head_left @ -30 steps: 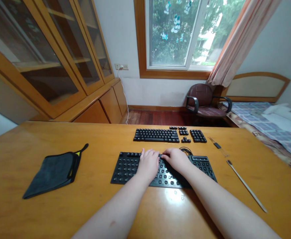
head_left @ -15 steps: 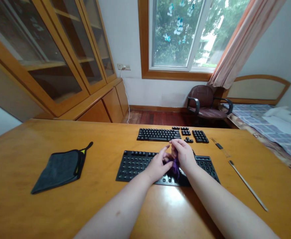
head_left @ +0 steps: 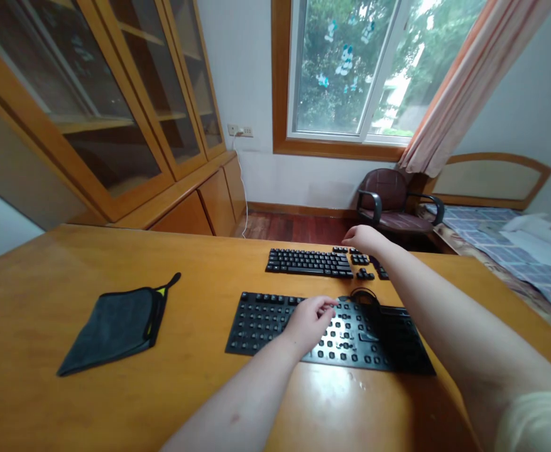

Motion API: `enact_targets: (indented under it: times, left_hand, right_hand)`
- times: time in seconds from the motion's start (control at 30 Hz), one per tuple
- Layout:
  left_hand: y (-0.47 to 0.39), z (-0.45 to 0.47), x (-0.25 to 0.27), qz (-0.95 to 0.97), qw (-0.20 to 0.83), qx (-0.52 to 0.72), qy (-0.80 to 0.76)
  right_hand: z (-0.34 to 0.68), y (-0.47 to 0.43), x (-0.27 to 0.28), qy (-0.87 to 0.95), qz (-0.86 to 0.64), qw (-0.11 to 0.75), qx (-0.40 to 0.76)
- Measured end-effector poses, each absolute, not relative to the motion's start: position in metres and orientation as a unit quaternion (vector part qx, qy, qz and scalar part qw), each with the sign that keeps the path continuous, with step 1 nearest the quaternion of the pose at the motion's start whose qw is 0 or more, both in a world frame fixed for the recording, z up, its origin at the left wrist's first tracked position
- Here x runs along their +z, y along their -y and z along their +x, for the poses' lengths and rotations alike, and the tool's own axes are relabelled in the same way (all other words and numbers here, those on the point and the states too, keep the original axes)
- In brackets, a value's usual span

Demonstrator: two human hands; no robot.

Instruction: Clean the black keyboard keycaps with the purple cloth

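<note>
My left hand (head_left: 310, 321) rests over the black keyboard base (head_left: 256, 320), whose keycaps are off and whose switches show. Its index finger stretches forward and its thumb is apart, and I see nothing held in it. My right hand (head_left: 362, 238) is raised above the loose keycaps near the desk's far edge. Those fingers are bent downward and closed, their tips partly hidden. The soft purple lump does not show clearly; only a dark purplish patch appears below the right wrist. Behind the base lie removed black keycaps (head_left: 308, 261), set out in keyboard order.
A folded dark grey cloth (head_left: 112, 326) with a loop lies at the left of the wooden desk (head_left: 185, 402). A coiled black cable (head_left: 364, 294) sits at the base's back edge. Beyond the desk stand an office chair (head_left: 383, 194) and a bed (head_left: 477, 216).
My right hand has moved up and away from the keyboard base, over the keycaps. The purple lump between my hands is gone from there. My left hand stays over the base.
</note>
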State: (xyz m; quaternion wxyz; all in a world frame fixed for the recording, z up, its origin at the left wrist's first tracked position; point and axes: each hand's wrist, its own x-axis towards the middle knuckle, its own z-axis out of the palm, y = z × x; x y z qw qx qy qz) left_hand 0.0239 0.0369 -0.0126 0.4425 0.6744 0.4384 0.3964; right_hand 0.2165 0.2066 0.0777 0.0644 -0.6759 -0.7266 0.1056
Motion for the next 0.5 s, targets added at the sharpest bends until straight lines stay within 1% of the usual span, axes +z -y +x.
enact_targets:
  times: [0.03, 0.1, 0.3, 0.5]
  left_hand:
    - [-0.037, 0.024, -0.014, 0.673, 0.444, 0.396, -0.439]
    - [-0.038, 0.024, -0.017, 0.671, 0.450, 0.396, -0.437]
    - [-0.038, 0.024, -0.021, 0.664, 0.460, 0.393, -0.439]
    - [-0.037, 0.025, -0.017, 0.662, 0.458, 0.384, -0.452]
  right_hand:
    - [0.215, -0.214, 0.073, 0.735, -0.669, 0.032, 0.105]
    - [0.211, -0.228, 0.063, 0.743, -0.661, 0.010, 0.106]
    - [0.202, -0.254, 0.040, 0.753, -0.650, -0.028, 0.104]
    - [0.200, -0.267, 0.031, 0.759, -0.642, -0.072, 0.084]
